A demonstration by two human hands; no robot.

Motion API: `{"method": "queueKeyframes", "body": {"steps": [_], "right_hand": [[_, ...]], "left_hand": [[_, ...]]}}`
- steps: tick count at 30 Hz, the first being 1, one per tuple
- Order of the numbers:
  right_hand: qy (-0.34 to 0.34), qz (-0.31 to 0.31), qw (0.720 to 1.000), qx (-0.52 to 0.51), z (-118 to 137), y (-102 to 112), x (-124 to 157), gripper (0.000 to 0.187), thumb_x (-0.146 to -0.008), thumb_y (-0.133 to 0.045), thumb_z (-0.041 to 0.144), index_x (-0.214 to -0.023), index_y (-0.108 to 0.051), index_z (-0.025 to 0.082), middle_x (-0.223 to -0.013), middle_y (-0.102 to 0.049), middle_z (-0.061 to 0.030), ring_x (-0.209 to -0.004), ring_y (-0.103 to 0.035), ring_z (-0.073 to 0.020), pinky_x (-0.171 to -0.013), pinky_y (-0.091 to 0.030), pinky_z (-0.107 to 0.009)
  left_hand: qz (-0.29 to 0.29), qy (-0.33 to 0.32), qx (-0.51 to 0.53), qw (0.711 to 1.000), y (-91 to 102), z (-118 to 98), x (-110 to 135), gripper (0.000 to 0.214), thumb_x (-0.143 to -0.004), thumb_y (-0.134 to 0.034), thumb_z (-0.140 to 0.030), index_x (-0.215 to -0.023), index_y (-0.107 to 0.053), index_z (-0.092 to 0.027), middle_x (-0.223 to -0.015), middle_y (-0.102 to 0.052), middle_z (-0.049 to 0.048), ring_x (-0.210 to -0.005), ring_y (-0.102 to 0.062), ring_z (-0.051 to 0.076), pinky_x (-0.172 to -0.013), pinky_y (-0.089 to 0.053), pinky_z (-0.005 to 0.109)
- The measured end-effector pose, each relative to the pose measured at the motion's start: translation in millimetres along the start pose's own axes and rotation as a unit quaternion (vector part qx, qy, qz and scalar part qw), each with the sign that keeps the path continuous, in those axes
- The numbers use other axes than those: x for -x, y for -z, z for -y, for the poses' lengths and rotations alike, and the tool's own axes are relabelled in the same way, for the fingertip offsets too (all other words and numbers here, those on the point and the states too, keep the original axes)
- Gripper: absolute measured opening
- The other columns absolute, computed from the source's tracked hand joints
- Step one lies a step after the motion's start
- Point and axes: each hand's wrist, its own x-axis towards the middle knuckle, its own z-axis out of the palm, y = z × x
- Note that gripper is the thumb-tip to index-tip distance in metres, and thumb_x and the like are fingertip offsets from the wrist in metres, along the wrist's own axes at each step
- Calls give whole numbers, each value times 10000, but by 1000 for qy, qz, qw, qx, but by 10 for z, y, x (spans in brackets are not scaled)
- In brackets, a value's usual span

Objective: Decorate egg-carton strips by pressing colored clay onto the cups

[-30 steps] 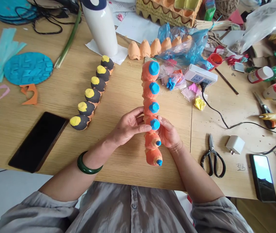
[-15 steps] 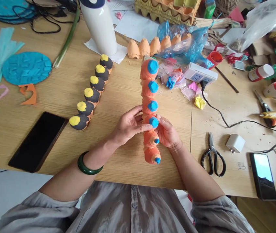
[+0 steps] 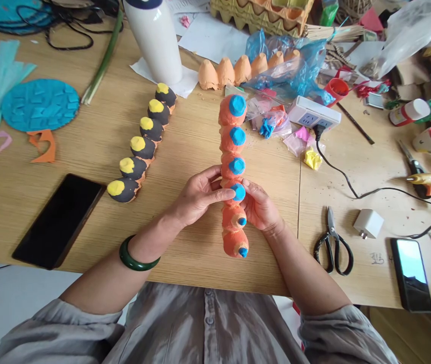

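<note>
My left hand [image 3: 196,198] and right hand [image 3: 263,208] grip the orange egg-carton strip of blue-capped cones [image 3: 232,146] between their fingers, one hand each side, toward its near end. Its long axis runs straight away from me over the wooden counter [image 3: 86,151].

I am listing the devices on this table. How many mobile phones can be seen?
2. A dark phone lies at the near left; a lit phone lies at the near right, beside the scissors. Clutter may hide more.
</note>
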Motion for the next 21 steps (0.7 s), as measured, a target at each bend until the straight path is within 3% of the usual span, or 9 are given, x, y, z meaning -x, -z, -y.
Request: {"method": "queueKeyframes", "body": {"steps": [4, 8, 15, 21], "right_hand": [[1, 3, 1000, -22, 5, 12, 0, 310, -785, -886, 464, -826, -714, 209, -704, -696, 23, -596, -624, -123, -571, -553, -226], [-3, 32, 999, -35, 15, 2, 7, 369, -702, -950, 473, -838, -749, 195, -722, -723, 18, -603, -637, -115, -566, -553, -208], [-9, 6, 1000, -27, 7, 8, 0, 272, -853, -835, 455, -845, -704, 217, -758, -719, 26, -632, -652, -118, -607, -559, -227], [-13, 0, 999, -34, -1, 6, -13, 261, -845, -834, 441, -840, -713, 210, -761, -732, 21, -628, -653, -121, -608, -563, -229]], "left_hand": [[22, 2, 13, 1000, 4, -3, 7, 402, -829, -878, -401, -1147, -744, -195, -1114, -744, 66, -1012, -693, 191, -852, -554, 275], [5, -6, -3, 1000, 2, 4, 1, 390, -750, -940, -296, -1078, -756, -191, -1061, -748, 44, -979, -690, 180, -868, -551, 279], [9, -18, -5, 1000, -38, 6, 13, 497, -731, -948, -280, -1176, -742, -202, -1131, -745, 50, -1062, -694, 196, -923, -562, 290], [-12, -23, -17, 1000, -27, 36, 8, 504, -747, -934, -250, -1202, -722, -217, -1154, -733, 35, -1090, -686, 178, -971, -566, 297]]}}
